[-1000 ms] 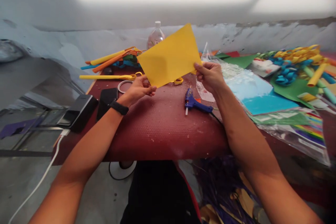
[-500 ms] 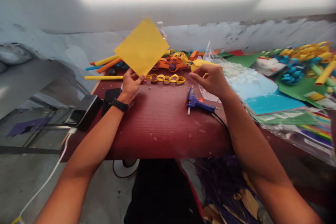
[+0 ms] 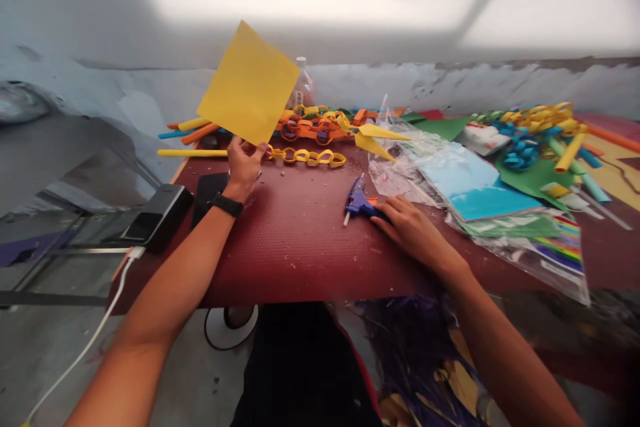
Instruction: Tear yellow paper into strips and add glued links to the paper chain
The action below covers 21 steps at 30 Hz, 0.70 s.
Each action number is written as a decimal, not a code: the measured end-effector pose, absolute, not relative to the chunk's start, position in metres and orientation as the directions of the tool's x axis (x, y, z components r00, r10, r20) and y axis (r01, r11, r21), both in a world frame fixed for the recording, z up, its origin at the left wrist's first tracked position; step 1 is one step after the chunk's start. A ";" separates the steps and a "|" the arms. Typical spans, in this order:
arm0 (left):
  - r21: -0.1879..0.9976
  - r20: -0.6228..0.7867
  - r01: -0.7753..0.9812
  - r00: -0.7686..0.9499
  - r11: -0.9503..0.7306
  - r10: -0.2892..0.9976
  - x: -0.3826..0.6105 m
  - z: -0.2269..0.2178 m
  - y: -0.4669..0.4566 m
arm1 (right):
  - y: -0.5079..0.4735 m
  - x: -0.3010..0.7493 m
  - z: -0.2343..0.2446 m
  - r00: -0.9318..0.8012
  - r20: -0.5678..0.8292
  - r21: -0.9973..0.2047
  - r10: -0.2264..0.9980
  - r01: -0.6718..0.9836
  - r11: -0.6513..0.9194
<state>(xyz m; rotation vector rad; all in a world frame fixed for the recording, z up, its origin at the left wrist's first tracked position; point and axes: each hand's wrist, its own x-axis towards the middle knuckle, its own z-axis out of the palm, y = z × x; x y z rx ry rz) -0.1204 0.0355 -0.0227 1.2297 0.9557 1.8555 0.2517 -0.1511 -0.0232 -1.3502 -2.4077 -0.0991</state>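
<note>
My left hand (image 3: 243,165) pinches the lower corner of a yellow paper sheet (image 3: 249,83) and holds it upright above the back left of the red table (image 3: 300,240). My right hand (image 3: 407,227) lies on the table with its fingers over the handle of a blue glue gun (image 3: 359,203); whether it grips the gun is unclear. A yellow paper chain (image 3: 307,157) lies just right of my left hand, with an orange chain (image 3: 320,128) behind it.
Rolled paper tubes (image 3: 193,140) lie at the back left, a black power bank (image 3: 157,215) and phone (image 3: 209,189) at the left edge. Coloured sheets in plastic (image 3: 480,190), paper curls (image 3: 537,130) and a bottle (image 3: 303,83) fill the right and back.
My right hand let go of the yellow sheet and came down onto the glue gun. My left hand swung the sheet up and to the left.
</note>
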 end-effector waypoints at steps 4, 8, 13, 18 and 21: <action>0.867 0.411 -0.154 -0.317 -0.474 0.855 -0.120 -0.020 0.033 | -0.180 0.249 -0.011 -0.471 0.528 -0.118 0.706 0.783 0.611; 0.880 0.395 -0.139 -0.319 -0.455 0.861 -0.120 -0.017 0.033 | -0.178 0.276 0.012 -0.344 0.687 -0.075 0.641 0.843 0.533; 0.887 0.395 -0.110 -0.327 -0.449 0.859 -0.119 -0.015 0.031 | -0.110 0.344 0.029 -0.175 0.732 -0.059 0.659 0.946 0.318; 0.880 0.393 -0.126 -0.347 -0.458 0.852 -0.118 -0.013 0.030 | -0.058 0.394 0.010 -0.019 0.506 -0.072 0.862 0.995 0.065; 0.882 0.387 -0.135 -0.342 -0.452 0.856 -0.119 -0.012 0.030 | -0.054 0.402 -0.004 -0.017 0.395 -0.090 0.918 0.994 0.057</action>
